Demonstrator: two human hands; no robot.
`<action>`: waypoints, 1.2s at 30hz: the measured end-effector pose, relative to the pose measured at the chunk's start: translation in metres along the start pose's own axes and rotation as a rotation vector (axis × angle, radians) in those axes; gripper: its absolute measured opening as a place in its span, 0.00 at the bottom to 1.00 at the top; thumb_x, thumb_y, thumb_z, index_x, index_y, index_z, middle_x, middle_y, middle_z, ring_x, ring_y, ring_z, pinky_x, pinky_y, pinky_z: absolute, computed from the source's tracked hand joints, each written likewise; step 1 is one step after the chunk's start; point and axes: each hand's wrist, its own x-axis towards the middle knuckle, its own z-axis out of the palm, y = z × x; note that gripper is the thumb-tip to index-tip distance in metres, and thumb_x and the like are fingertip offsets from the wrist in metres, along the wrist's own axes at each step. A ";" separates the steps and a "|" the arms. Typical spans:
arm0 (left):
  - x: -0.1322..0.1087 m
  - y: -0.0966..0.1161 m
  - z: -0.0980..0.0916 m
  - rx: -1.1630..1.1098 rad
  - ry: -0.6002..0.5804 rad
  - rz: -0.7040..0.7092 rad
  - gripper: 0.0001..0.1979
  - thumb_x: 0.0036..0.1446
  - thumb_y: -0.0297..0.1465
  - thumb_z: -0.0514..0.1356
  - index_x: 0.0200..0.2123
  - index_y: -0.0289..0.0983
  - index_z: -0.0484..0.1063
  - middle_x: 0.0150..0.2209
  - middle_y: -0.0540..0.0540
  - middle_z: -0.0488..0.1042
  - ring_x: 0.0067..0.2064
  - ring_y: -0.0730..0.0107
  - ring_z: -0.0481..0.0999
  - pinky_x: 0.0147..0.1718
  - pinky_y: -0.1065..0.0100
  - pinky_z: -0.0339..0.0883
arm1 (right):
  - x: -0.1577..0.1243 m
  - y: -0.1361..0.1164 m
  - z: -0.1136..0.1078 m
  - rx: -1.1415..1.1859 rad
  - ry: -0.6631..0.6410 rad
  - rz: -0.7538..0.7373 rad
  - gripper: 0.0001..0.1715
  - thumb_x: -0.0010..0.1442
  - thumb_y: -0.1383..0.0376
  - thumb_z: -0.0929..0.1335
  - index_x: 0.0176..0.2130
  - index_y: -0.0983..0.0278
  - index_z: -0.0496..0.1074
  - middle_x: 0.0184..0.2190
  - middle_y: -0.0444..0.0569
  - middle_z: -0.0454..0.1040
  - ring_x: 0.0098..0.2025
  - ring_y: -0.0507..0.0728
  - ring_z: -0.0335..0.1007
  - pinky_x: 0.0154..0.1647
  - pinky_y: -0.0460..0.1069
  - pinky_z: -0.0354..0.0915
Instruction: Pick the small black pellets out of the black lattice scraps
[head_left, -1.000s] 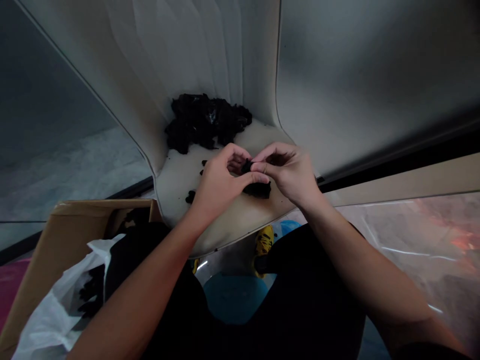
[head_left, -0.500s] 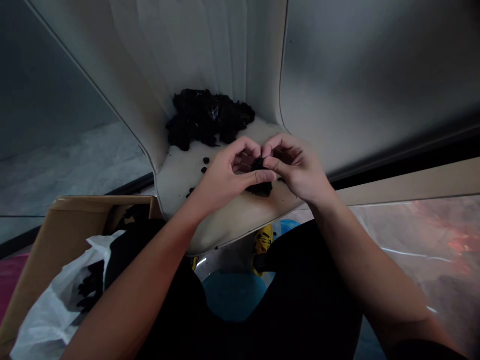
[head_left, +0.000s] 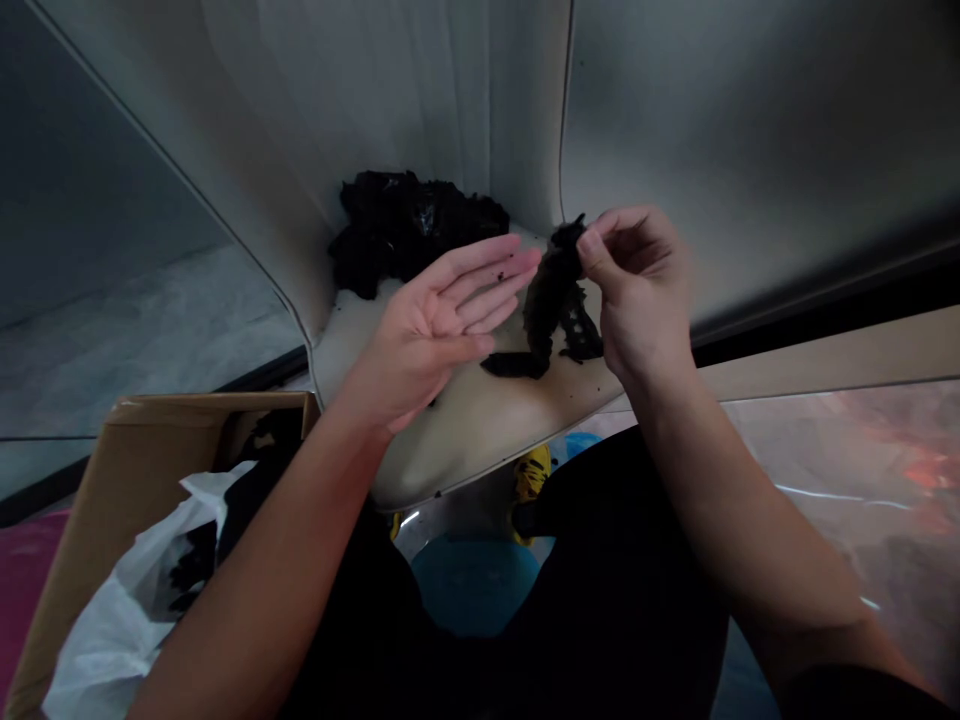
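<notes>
My right hand (head_left: 637,275) pinches the upper end of a dark, ragged strip (head_left: 547,295) between thumb and fingertips. The strip hangs down towards the pale padded seat (head_left: 465,440), and a flat dark piece shows at its lower end. Just left of it, my left hand (head_left: 450,310) is stretched out with the palm turned up and holds nothing. Small dark specks stick to its fingers. Behind the left hand, a heap of crumpled, shiny black material (head_left: 412,220) lies against the seat's back; its exact kind I cannot tell.
At the lower left stands an open cardboard box (head_left: 127,460) with a white plastic bag (head_left: 112,620) and black pieces in it. Below the seat are a yellow shoe (head_left: 532,472) and a blue round object (head_left: 476,580). Grey padded panels rise behind.
My hands have moved apart. The left has let go and opened flat; the right has risen to the right, stretching the dark strip upward from the seat.
</notes>
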 end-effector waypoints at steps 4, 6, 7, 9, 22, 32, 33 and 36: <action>-0.003 -0.002 0.010 -0.035 0.026 -0.062 0.23 0.66 0.43 0.79 0.59 0.44 0.84 0.44 0.46 0.90 0.53 0.52 0.93 0.66 0.48 0.84 | 0.014 -0.024 0.010 -0.012 0.202 -0.138 0.29 0.65 0.37 0.80 0.38 0.56 0.74 0.38 0.45 0.75 0.42 0.56 0.73 0.49 0.52 0.75; -0.005 0.001 0.011 -0.037 0.011 -0.121 0.15 0.72 0.43 0.74 0.55 0.41 0.87 0.31 0.50 0.86 0.38 0.59 0.92 0.60 0.51 0.88 | 0.019 -0.045 0.014 -0.042 0.251 -0.116 0.26 0.70 0.43 0.79 0.36 0.54 0.67 0.42 0.48 0.74 0.46 0.57 0.71 0.52 0.50 0.75; -0.006 0.004 0.010 -0.034 -0.062 -0.175 0.13 0.73 0.41 0.73 0.54 0.41 0.87 0.29 0.50 0.85 0.34 0.60 0.91 0.56 0.51 0.89 | 0.021 -0.055 0.016 -0.046 0.258 -0.102 0.25 0.72 0.47 0.77 0.36 0.54 0.65 0.43 0.48 0.73 0.47 0.57 0.72 0.51 0.49 0.75; -0.007 0.013 0.008 -0.021 -0.357 -0.318 0.10 0.74 0.33 0.71 0.55 0.44 0.88 0.34 0.47 0.89 0.38 0.56 0.94 0.52 0.52 0.91 | 0.022 -0.068 0.018 -0.041 0.258 -0.121 0.23 0.74 0.49 0.75 0.36 0.54 0.63 0.42 0.48 0.71 0.49 0.57 0.74 0.52 0.49 0.75; -0.005 -0.024 0.026 -0.138 -0.107 -0.409 0.30 0.71 0.62 0.66 0.42 0.38 0.85 0.46 0.37 0.88 0.47 0.56 0.89 0.49 0.58 0.86 | -0.042 -0.043 -0.013 0.026 -0.276 0.060 0.22 0.64 0.42 0.83 0.36 0.54 0.81 0.46 0.50 0.78 0.58 0.65 0.75 0.66 0.63 0.72; -0.008 -0.030 0.039 -0.035 0.081 -0.194 0.21 0.58 0.48 0.83 0.41 0.40 0.85 0.46 0.45 0.89 0.52 0.58 0.87 0.55 0.59 0.82 | -0.060 -0.044 -0.040 0.164 -0.372 0.443 0.35 0.47 0.52 0.92 0.50 0.52 0.85 0.46 0.46 0.82 0.40 0.56 0.76 0.42 0.52 0.76; -0.008 -0.030 0.039 -0.019 0.084 -0.182 0.21 0.57 0.48 0.83 0.41 0.40 0.85 0.45 0.45 0.89 0.51 0.58 0.88 0.54 0.59 0.82 | -0.061 -0.047 -0.039 0.180 -0.379 0.488 0.32 0.48 0.52 0.91 0.49 0.53 0.85 0.44 0.45 0.83 0.37 0.55 0.76 0.40 0.52 0.76; -0.008 -0.030 0.040 0.043 0.079 -0.181 0.21 0.59 0.49 0.82 0.38 0.40 0.84 0.42 0.46 0.89 0.48 0.59 0.88 0.51 0.59 0.82 | -0.064 -0.058 -0.033 0.166 -0.364 0.549 0.24 0.51 0.52 0.91 0.43 0.55 0.86 0.36 0.44 0.83 0.34 0.55 0.77 0.37 0.52 0.76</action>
